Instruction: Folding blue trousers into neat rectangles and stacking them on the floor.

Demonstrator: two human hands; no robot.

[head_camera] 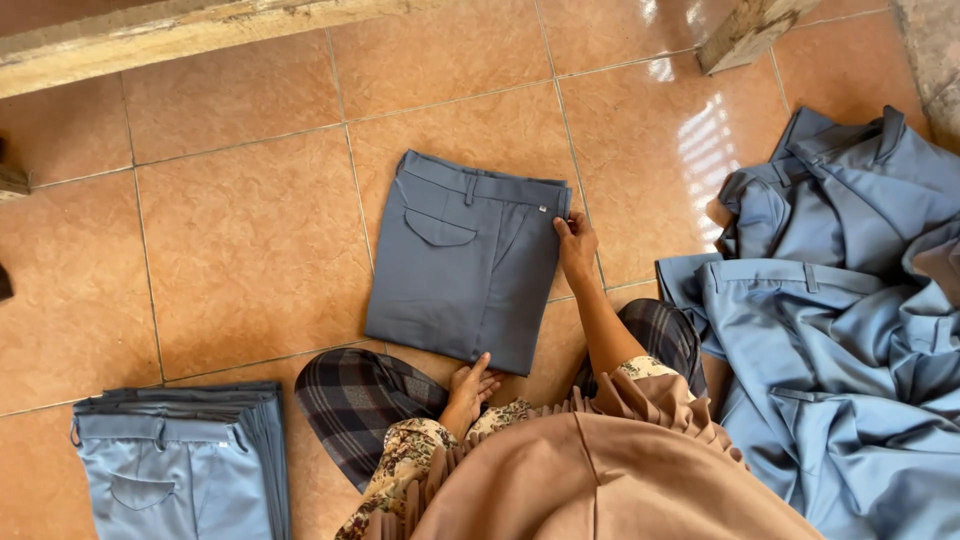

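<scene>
- Underfoot: glossy orange-brown tiled floor [240, 240] with pale grout lines; window light glares on the tiles toward 1 o'clock.
- Room edge: a worn wooden beam [150, 40] runs along 11 to 12 o'clock; a short wooden post foot [745, 30] sits at 1 o'clock.
- Item 1: folded grey-blue trousers [465, 265], flat on the floor at centre, waistband toward 12 o'clock, flapped back pocket facing up.
- Right hand [577, 245]: fingers curled over the right edge of the folded trousers near the waistband, gripping the cloth.
- Left hand [470, 385]: open, fingers spread, pressing on the lower hem of the same trousers at 6 o'clock.
- Item 2: neat stack of folded trousers [180, 460], lighter blue on top, at 8 o'clock, well apart from both hands.
- Item 3: loose heap of unfolded blue trousers [850, 320] at 3 o'clock, just beside the right forearm.
- Wearer: plaid-clad knees [360, 400] flank the folded piece; tan pleated cloth [600, 470] fills 6 o'clock and hides the floor beneath.
</scene>
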